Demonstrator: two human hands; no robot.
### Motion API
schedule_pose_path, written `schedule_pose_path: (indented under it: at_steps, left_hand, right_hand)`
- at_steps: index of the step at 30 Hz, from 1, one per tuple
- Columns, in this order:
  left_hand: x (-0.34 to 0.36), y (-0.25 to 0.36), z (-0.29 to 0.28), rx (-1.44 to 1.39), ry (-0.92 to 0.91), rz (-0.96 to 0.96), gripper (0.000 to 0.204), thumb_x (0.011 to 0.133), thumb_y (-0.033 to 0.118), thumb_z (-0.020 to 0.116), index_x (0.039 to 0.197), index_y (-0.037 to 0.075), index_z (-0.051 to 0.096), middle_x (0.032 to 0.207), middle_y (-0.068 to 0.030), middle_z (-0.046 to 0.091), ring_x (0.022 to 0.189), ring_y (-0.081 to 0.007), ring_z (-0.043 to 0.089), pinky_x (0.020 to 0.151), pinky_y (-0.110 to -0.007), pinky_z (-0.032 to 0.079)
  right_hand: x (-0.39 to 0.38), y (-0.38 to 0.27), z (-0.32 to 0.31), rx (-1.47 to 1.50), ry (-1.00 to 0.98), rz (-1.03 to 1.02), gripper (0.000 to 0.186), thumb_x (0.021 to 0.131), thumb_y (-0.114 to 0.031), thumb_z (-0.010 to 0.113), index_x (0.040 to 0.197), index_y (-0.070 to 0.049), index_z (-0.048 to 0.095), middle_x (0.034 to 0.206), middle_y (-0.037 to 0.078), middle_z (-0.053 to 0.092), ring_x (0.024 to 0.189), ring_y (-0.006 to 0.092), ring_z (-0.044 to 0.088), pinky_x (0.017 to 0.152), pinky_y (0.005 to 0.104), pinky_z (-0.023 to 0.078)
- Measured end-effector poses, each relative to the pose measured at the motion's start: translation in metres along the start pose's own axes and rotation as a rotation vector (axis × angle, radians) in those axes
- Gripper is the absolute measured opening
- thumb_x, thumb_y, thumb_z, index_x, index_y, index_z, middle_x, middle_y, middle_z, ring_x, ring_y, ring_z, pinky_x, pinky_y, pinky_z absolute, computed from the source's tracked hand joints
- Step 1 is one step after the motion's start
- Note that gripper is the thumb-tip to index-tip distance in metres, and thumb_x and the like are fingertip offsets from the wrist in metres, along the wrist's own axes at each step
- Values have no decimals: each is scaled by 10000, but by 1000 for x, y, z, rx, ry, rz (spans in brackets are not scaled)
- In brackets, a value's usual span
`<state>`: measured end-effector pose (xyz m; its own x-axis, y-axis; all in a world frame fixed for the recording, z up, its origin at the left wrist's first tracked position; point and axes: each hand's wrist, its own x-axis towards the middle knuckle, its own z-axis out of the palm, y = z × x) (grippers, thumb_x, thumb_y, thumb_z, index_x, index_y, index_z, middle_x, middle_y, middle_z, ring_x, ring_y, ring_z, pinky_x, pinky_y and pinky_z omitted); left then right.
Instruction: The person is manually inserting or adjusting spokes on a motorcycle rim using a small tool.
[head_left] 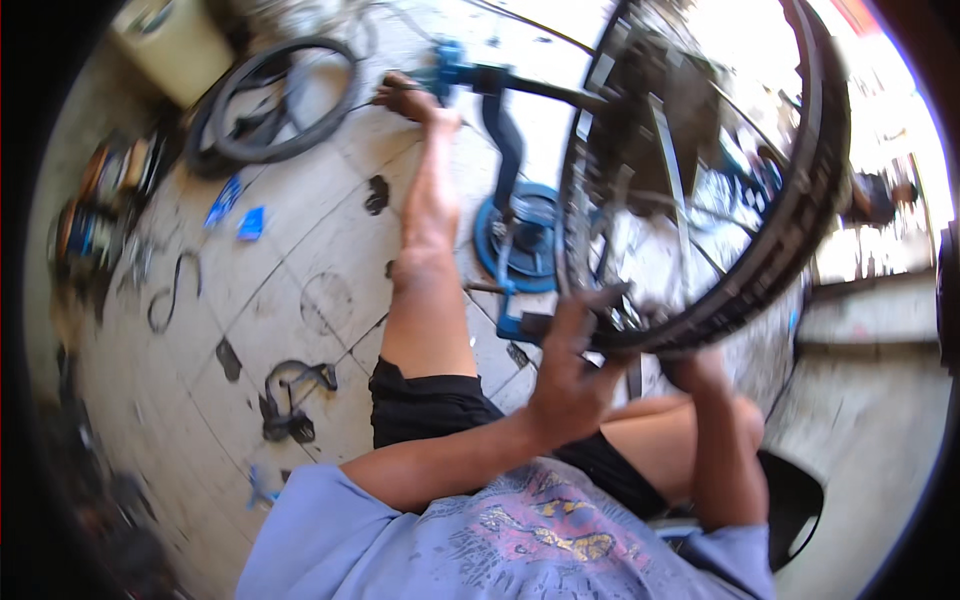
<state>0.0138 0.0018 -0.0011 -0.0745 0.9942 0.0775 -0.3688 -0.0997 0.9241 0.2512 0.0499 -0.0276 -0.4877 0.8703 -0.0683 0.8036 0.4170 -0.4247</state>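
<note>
A spoked wheel with a black tyre (765,283) is raised at a tilt in front of me on the right, its middle smeared by motion. My left hand (572,385) grips the near left part of its rim, fingers pointing up along the edge. My right hand (700,372) is at the tyre's near underside, with its fingers partly hidden and seemingly wrapped round it. Just beyond my left hand stands a blue metal stand (508,325) with a round blue disc (545,262); the wheel partly covers it.
Loose black tyres (345,110) lie at the far left beside a pale yellow jerrycan (185,50). Small blue packets (251,223), a black curved strip (178,290) and a black part (288,400) lie on the tiled floor. My bare left foot (408,98) rests by the stand's far end.
</note>
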Motion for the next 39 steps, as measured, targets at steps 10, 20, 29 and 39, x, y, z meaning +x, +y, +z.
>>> schedule_pose_path:
  at_steps: [10,20,29,39]
  left_hand:
    - [-3,-7,3,-172,26,44,329,922,-2,675,1215,34,530,1096,-37,581,976,-95,572,880,-256,473]
    - [-6,-13,-5,-90,28,157,370,940,35,664,1252,-12,469,1133,-78,584,1029,-125,573,918,-285,472]
    - [18,61,18,118,-73,284,449,963,105,623,1332,-9,395,1220,-95,524,1035,-162,546,899,-304,454]
    - [20,50,18,-16,-24,252,414,983,80,585,1372,16,459,1212,-52,588,1075,-122,555,936,-273,450]
  right_hand:
    - [19,-92,-3,1253,206,362,152,866,-86,663,1006,-76,722,867,107,622,792,300,558,716,366,452]
    - [27,-91,1,1108,308,195,126,834,-97,725,953,-129,752,844,48,567,781,243,508,696,351,414]
    - [35,-149,-117,-236,708,-99,180,760,-57,702,903,-166,715,817,44,537,836,249,517,757,393,360]
    - [32,-134,-101,-25,712,-115,107,818,-112,731,924,-128,730,802,46,550,826,261,534,765,407,411]
